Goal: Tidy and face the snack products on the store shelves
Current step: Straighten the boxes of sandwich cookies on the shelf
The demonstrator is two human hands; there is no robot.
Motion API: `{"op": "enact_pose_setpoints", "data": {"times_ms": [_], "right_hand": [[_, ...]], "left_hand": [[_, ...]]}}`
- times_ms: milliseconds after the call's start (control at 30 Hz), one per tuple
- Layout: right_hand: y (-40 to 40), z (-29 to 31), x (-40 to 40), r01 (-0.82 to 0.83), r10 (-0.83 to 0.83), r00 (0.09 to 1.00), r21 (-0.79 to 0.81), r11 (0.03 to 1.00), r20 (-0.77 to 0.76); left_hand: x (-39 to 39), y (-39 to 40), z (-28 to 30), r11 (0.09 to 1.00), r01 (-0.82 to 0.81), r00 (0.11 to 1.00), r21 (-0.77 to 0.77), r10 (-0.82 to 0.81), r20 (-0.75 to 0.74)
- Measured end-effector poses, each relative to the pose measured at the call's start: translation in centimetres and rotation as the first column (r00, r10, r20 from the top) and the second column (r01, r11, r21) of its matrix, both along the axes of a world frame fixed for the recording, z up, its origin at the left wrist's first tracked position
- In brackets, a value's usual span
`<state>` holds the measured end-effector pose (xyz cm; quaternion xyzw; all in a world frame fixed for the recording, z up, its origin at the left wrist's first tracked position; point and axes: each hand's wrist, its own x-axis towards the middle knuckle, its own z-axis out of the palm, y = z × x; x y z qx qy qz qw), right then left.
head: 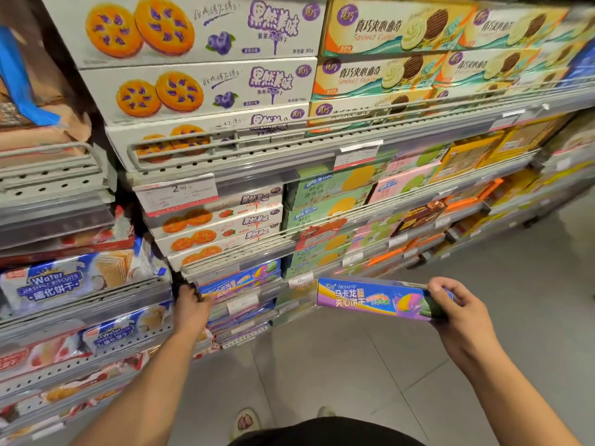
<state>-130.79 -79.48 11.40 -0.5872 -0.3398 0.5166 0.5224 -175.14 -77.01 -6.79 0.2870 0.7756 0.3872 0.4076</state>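
- R hand (463, 312) grips one end of a purple/blue Makaron box (380, 297), thumb on top, fingers curled under; box held level in the air, out in front of the shelves, clear of them.
- L hand (192, 309) reaches to the low shelf w/ matching Makaron boxes (238, 281); fingers curl at the left end of that stack, touching it. Can't tell if it really grips a box.
- Above: stacked blueberry biscuit boxes (199, 88) behind a wire rail (289, 136); strawberry ones (215, 220) one shelf down.
- Green sandwich-cookie boxes (386, 30) top right.
- Wafer packs (54, 281) on left bay.
- Price tag "2.50" (178, 189) on shelf edge.
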Motion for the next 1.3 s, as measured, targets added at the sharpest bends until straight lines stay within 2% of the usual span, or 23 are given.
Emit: {"op": "enact_pose_setpoints", "data": {"times_ms": [100, 300, 533, 700, 833, 933, 1000, 1067, 1133, 1200, 1300], "right_hand": [[-0.5, -0.3, 0.2, 0.049, -0.049, 0.999, 0.005, 0.999, -0.019], [-1.5, -0.7, 1.1, 0.122, -0.122, 0.993, -0.004, 0.993, -0.004], [-2.1, -1.1, 1.6, 0.107, -0.107, 0.994, -0.005, 0.994, -0.011], [-1.8, -1.9, 0.4, 0.051, -0.052, 0.997, -0.022, 0.998, -0.049], [-1.4, -2.2, -1.9, 0.013, -0.013, 1.0, -0.044, 0.999, -0.01], [-1.0, -3.1, -3.9, -0.061, 0.062, 0.998, -0.066, 0.996, 0.009], [-0.5, -3.7, -5.2, -0.129, 0.13, 0.991, -0.085, 0.988, 0.01], [0.2, -4.1, -6.5, -0.189, 0.192, 0.981, -0.098, 0.977, 0.021], [0.9, -4.1, -7.9, -0.243, 0.247, 0.969, -0.09, 0.966, 0.027], [1.5, -4.0, -9.3, -0.286, 0.289, 0.956, -0.063, 0.956, 0.054], [2.1, -3.9, -11.2, -0.343, 0.343, 0.936, -0.015, 0.939, 0.081]], "left_hand": [[0.2, 1.4, -1.1, 0.989, -0.104, 0.99, -0.102, 0.094, -0.101], [1.7, 1.6, -2.2, 0.961, -0.25, 0.966, -0.12, 0.239, -0.099], [0.7, 2.3, -1.6, 0.962, -0.2, 0.978, -0.184, 0.184, -0.097], [0.6, 0.9, -2.3, 0.946, -0.222, 0.974, -0.237, 0.226, -0.01], [4.2, -2.4, 0.0, 0.956, -0.255, 0.962, -0.142, 0.265, 0.058], [7.9, -5.2, 3.7, 0.974, -0.207, 0.899, -0.096, 0.228, 0.374], [9.6, -6.6, 6.6, 0.994, -0.094, 0.865, -0.054, 0.108, 0.491], [10.1, -7.5, 8.1, 1.0, 0.008, 0.877, 0.028, -0.02, 0.479], [10.0, -8.2, 8.8, 0.998, 0.046, 0.915, 0.048, -0.061, 0.399], [9.4, -8.7, 8.8, 0.999, -0.027, 0.928, 0.041, 0.01, 0.372], [8.7, -9.4, 9.0, 0.984, -0.175, 0.887, -0.012, 0.163, 0.432]]}}
